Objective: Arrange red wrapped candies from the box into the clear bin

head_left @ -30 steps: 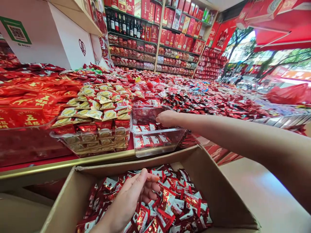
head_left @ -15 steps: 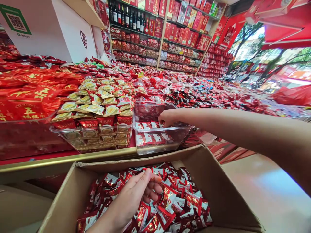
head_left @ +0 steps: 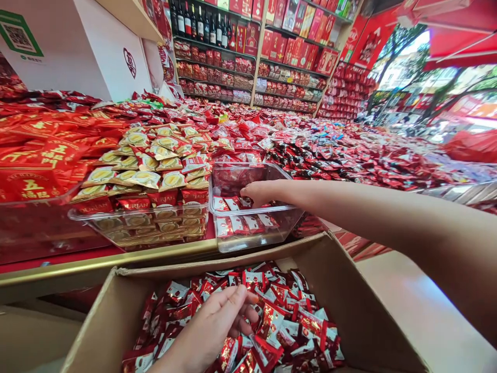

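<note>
My right hand [head_left: 257, 193] reaches into a clear plastic bin [head_left: 259, 241], with its fingers bent down beside small red-and-white wrapped candies [head_left: 236, 224] laid in neat rows. The fingertips are partly hidden, and what they grip cannot be made out. My left hand [head_left: 225, 316] hovers over a cardboard box [head_left: 361, 305], its thumb out and its fingers loosely curled and apart. No held item shows in it. Inside the box lies a loose heap of the same red-and-white candies [head_left: 274, 318].
Left of the bin stands another clear bin of durian candy packets [head_left: 171, 178], beside large red packets [head_left: 39, 160]. A gold-edged counter [head_left: 163, 258] runs behind the box. Piled packets [head_left: 310, 150] spread behind the bins, toward shelves of bottles [head_left: 200, 23] and red boxes.
My right hand has moved slightly left along the candy row in the clear bin. The left hand stays over the box, almost unmoved. The view has shifted slightly.
</note>
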A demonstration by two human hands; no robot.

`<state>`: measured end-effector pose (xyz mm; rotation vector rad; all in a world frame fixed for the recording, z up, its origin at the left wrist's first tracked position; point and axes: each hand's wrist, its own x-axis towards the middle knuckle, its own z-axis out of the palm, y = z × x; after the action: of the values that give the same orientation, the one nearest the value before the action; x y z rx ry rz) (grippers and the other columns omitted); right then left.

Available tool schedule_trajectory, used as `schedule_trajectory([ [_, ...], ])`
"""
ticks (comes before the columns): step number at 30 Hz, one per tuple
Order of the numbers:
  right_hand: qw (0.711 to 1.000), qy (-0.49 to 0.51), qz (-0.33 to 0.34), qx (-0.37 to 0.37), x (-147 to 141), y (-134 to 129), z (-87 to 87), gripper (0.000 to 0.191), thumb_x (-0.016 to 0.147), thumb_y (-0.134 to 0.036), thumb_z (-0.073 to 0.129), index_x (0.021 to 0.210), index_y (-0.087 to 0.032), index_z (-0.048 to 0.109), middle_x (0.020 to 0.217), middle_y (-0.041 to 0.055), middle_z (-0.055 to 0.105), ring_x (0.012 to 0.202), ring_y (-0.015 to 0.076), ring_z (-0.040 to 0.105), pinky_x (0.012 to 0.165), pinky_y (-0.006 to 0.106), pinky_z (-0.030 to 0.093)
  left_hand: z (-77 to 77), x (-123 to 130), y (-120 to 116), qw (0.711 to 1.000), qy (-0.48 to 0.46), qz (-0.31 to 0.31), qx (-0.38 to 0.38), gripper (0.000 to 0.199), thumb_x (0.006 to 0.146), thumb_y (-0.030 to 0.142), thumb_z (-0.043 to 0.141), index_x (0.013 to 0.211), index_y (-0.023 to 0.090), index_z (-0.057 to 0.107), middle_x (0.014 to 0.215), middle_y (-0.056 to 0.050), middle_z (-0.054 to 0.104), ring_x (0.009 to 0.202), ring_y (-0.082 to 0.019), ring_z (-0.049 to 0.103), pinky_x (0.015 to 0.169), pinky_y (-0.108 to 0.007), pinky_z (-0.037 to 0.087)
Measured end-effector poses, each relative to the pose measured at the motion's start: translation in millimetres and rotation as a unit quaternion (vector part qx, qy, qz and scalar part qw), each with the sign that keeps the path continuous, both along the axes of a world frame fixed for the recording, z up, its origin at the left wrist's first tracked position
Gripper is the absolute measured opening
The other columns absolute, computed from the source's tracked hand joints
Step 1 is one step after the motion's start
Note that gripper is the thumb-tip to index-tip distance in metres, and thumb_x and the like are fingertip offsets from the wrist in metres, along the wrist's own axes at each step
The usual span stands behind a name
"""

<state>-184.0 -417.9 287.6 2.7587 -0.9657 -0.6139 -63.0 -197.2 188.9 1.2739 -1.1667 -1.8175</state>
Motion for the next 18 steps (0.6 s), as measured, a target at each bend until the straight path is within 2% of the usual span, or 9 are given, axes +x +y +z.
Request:
schedule_trajectory([
  [5, 0.999, -0.036, 0.028, 0.001, 1, 2, 3.1, 0.054, 0.068, -0.031, 0.061, 0.116, -0.010, 0.049, 0.112, 0.0149, 0.056, 0.096, 0.0249, 0.055, 0.075, 0.028, 0.043, -4.2, -2, -1, 1.000, -0.018, -0.020, -0.005, 0.040, 0.080, 0.051, 0.041, 0.088, 0.016, 0.059, 0.078, -0.003, 0.064, 0.065, -0.012, 0.055, 0.063, -0.026, 0.037],
  [8, 0.992, -0.081, 0.098, -0.003, 4, -2, -4.0, 0.048, 0.071, -0.026, 0.057, 0.116, -0.013, 0.049, 0.113, 0.0132, 0.055, 0.101, 0.0243, 0.052, 0.081, 0.031, 0.041, -8.1, -4, -1, 1.000, -0.011, -0.022, -0.010, 0.037, 0.079, 0.050, 0.044, 0.085, 0.016, 0.060, 0.077, -0.003, 0.064, 0.064, -0.012, 0.055, 0.064, -0.026, 0.039],
  [10, 0.988, -0.095, 0.121, 0.004, 6, -4, -9.1, 0.042, 0.072, -0.022, 0.054, 0.113, -0.013, 0.051, 0.109, 0.0122, 0.057, 0.099, 0.0235, 0.053, 0.081, 0.032, 0.041, -10.6, -4, -1, 1.000, -0.013, -0.026, -0.005, 0.037, 0.078, 0.050, 0.045, 0.085, 0.016, 0.060, 0.077, -0.003, 0.064, 0.064, -0.012, 0.055, 0.064, -0.026, 0.039],
  [14, 0.992, -0.099, 0.076, -0.001, 8, -6, -15.4, 0.035, 0.076, -0.032, 0.051, 0.103, -0.011, 0.057, 0.097, 0.0143, 0.062, 0.085, 0.0248, 0.057, 0.072, 0.035, 0.044, -10.4, -5, -3, 0.998, -0.036, -0.043, -0.011, 0.039, 0.079, 0.051, 0.043, 0.088, 0.017, 0.060, 0.079, -0.003, 0.065, 0.066, -0.013, 0.056, 0.066, -0.026, 0.040],
  [18, 0.992, -0.113, 0.052, -0.007, 5, -7, -17.1, 0.035, 0.076, -0.039, 0.052, 0.099, -0.013, 0.059, 0.093, 0.0131, 0.064, 0.076, 0.0212, 0.058, 0.064, 0.031, 0.043, -9.9, -5, -4, 0.990, -0.109, -0.068, -0.059, 0.040, 0.080, 0.052, 0.039, 0.085, 0.019, 0.061, 0.080, -0.002, 0.065, 0.069, -0.015, 0.057, 0.066, -0.027, 0.040],
])
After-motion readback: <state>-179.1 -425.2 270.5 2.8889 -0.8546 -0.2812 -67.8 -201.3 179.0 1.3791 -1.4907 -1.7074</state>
